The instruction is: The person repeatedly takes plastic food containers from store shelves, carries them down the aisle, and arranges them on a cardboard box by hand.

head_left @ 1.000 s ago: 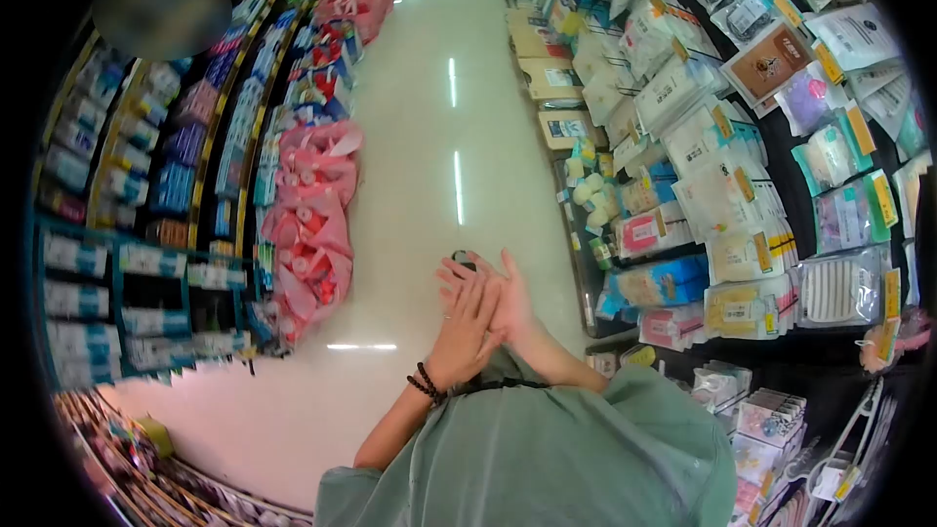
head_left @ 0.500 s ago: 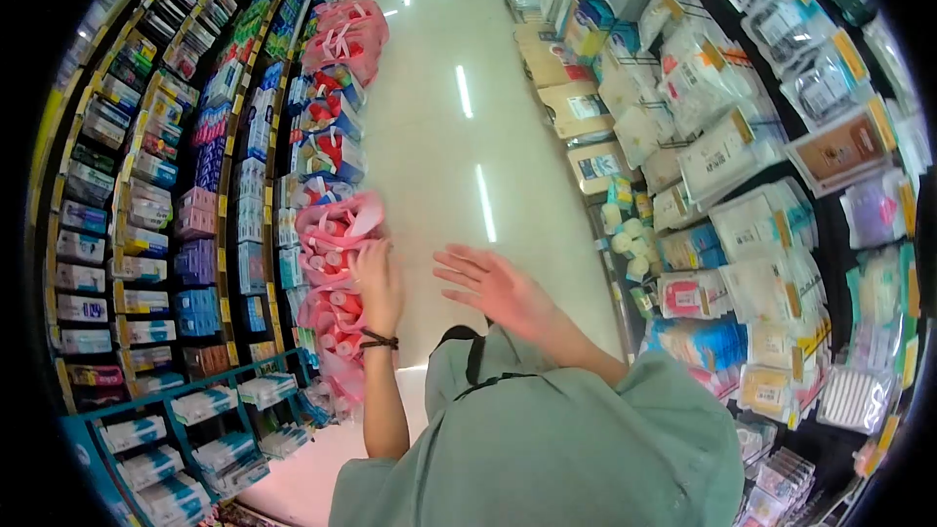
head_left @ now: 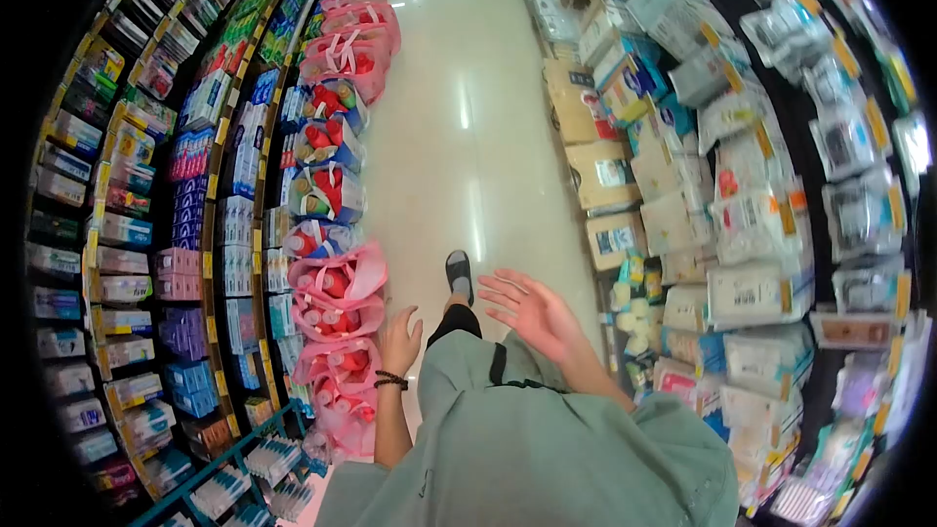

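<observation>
My left hand (head_left: 399,340), with a dark beaded bracelet at the wrist, hangs low beside the pink bags (head_left: 337,283) on the left. Its fingers are apart and hold nothing. On the other side of my body, my right hand (head_left: 528,310) is raised over the aisle floor (head_left: 429,176), palm partly turned up, fingers spread, with nothing in it. The two hands are apart. Between them a foot in a dark sandal (head_left: 458,271) steps forward on the floor.
Shelves of boxed goods (head_left: 191,283) line the left side, with red-and-blue bags (head_left: 330,190) at their foot. Hanging packets (head_left: 747,288) and brown flat packages (head_left: 597,174) fill the right side. A teal wire rack (head_left: 229,454) stands at the lower left.
My hands were together a second ago and have since separated. The shelves and bags have shifted down in view, and a sandalled foot now shows ahead of my body.
</observation>
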### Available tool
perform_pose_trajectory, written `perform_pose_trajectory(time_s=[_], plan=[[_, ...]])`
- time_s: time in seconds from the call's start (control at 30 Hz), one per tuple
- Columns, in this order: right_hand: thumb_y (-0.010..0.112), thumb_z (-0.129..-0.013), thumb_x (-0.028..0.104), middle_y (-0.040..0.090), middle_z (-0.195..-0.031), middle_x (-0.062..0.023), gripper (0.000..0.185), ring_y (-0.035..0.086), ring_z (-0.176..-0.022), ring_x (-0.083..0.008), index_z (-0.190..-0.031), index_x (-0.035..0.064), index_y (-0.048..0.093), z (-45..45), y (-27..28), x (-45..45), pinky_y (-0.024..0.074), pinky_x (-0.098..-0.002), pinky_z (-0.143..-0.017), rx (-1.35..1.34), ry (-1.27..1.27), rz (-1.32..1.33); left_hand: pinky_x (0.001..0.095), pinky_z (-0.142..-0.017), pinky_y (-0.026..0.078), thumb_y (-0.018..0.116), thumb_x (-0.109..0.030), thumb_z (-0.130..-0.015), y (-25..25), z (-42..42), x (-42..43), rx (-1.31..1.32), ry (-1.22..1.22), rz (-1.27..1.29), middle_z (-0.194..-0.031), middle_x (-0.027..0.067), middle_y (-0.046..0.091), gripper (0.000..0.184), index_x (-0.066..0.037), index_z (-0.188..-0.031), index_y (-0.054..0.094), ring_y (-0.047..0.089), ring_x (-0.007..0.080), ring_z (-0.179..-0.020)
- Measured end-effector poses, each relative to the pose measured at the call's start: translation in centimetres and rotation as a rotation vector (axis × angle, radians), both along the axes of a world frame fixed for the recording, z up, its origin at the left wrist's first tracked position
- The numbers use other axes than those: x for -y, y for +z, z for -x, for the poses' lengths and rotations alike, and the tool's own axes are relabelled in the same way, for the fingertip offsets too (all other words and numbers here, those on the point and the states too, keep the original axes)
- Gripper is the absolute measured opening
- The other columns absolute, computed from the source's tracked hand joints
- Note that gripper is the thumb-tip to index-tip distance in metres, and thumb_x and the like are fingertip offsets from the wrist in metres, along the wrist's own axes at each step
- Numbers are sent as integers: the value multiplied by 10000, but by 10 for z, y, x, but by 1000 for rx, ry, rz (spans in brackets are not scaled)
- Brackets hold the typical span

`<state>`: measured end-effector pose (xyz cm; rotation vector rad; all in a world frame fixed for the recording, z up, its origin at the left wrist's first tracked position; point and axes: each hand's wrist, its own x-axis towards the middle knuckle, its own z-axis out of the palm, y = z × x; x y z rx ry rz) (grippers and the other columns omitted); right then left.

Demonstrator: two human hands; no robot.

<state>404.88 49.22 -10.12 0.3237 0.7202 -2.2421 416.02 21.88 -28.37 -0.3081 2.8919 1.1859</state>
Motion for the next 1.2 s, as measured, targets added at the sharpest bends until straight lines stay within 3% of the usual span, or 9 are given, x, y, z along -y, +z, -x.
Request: perform_pose_trajectory(time_s=[0.37,0.4,0.5,0.6,0.8,1.1,1.2], plan=[[455,-1054,253,563,-1368,-216,300,576,-1207,-299,-1242,33,535,235,32,123,463,-415,-1013,13,40,-28,386,-919,498,621,-121,-953,145,320,68,-334,-11,-165,-1141,186,668,280,1,-1204,625,641,345,-1063],[460,-1053,253,568,-1360,-214,294,577,-1206,-298,-1233,35,538,252,31,129,463,-415,-1014,17,37,-22,367,-904,510,624,-87,-948,149,340,71,-341,-16,-194,-1137,179,677,259,12,-1187,632,662,300,-1044],[472,-1049,260,583,-1339,-207,286,582,-1202,-292,-1216,39,544,305,17,143,461,-414,-1017,30,42,29,394,-877,519,625,-73,-928,147,389,69,-300,-1,-425,-1091,176,680,261,5,-1177,637,664,320,-1015],[480,-1048,266,596,-1319,-199,285,592,-1191,-286,-1210,41,547,370,-3,160,460,-408,-1019,29,32,71,384,-860,527,617,-61,-931,134,439,70,-231,-69,-471,-1083,179,683,265,7,-1187,627,674,311,-1007],[461,-1053,248,629,-1266,-187,263,618,-1149,-287,-1154,47,597,537,-39,204,484,-403,-985,62,80,95,410,-875,508,616,-77,-921,125,581,105,-114,-200,-332,-1089,192,671,221,8,-1124,626,638,399,-1016],[469,-1048,228,662,-1178,-154,215,632,-1118,-276,-1094,62,597,778,-12,256,490,-399,-960,-28,12,87,418,-825,505,599,-62,-923,178,830,149,-172,-189,-234,-1048,196,667,191,10,-1099,621,635,402,-983],[470,-1046,220,670,-1161,-160,209,638,-1106,-286,-1089,63,601,841,-7,265,498,-404,-960,-15,-48,59,405,-792,506,613,-53,-917,173,898,157,-248,-192,-309,-1008,194,664,193,13,-1098,625,645,375,-911]])
